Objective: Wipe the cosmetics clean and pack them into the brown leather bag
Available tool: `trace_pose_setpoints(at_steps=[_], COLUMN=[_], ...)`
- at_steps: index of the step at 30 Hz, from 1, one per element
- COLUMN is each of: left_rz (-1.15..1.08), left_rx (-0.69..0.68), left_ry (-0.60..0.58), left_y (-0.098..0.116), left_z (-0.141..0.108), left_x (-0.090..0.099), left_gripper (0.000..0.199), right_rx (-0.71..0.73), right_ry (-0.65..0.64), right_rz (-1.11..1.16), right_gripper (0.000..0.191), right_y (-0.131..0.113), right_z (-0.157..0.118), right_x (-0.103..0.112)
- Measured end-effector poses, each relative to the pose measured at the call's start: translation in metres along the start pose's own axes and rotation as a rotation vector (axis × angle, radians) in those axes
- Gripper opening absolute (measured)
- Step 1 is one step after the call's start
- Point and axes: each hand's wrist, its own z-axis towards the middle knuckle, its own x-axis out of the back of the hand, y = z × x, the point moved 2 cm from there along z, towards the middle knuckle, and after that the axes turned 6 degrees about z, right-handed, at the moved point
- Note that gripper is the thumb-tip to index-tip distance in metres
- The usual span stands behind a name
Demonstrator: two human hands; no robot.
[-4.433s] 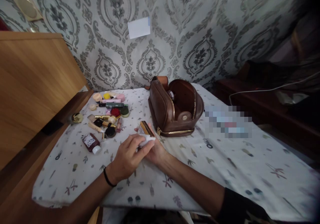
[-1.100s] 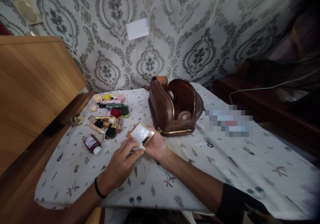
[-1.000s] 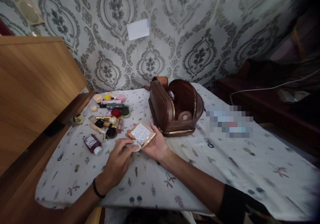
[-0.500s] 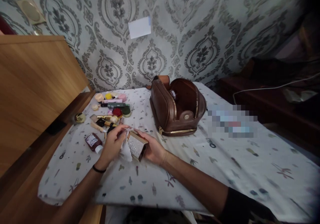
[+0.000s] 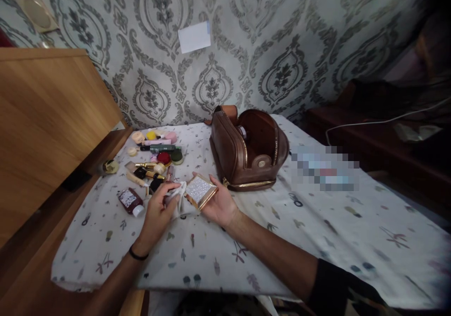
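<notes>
My right hand holds a square compact with a glittery silver lid and gold edges, its lid turned up and the fingers behind it. A crumpled white cloth or tissue is pinched in my left hand, at the compact's left edge. Just beyond the left hand lie makeup items: a brush with a gold handle, a red-topped jar, a dark green jar and a green tube. A dark red bottle with a white cap lies beside my left hand.
A brown leather bag stands unzipped on the patterned cloth right of the compact, with something inside. A blurred-out item lies farther right. A wooden panel rises at the left, and a papered wall is behind.
The compact has been turned from a tilted, edge-on pose so its glittery lid faces up. My left hand with the white cloth has shifted slightly left of it.
</notes>
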Motion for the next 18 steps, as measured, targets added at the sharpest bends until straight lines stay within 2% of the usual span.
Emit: trace_pose_setpoints(at_steps=[4,8,14,18], left_rz=[0.018,0.016,0.217,0.379], left_rx=[-0.015,-0.012,-0.233,-0.407], left_ry=[0.074,0.079,0.095,0.117], left_y=[0.006,0.018,0.033,0.035], left_z=[-0.007,-0.017,-0.033,-0.034], left_x=[-0.012,-0.025,-0.029,-0.03], left_gripper=[0.025,0.019,0.023,0.031], right_rx=[0.068,0.12,0.112,0.152], right_ry=[0.025,0.036,0.051,-0.04], right_rz=[-0.002,0.035,-0.028,-0.167], right_gripper=[0.046,0.046,0.049,0.039], right_y=[0.0,0.0,0.0,0.005], right_z=[0.001,0.002,0.001,0.003], right_x=[0.0,-0.001,-0.005,-0.003])
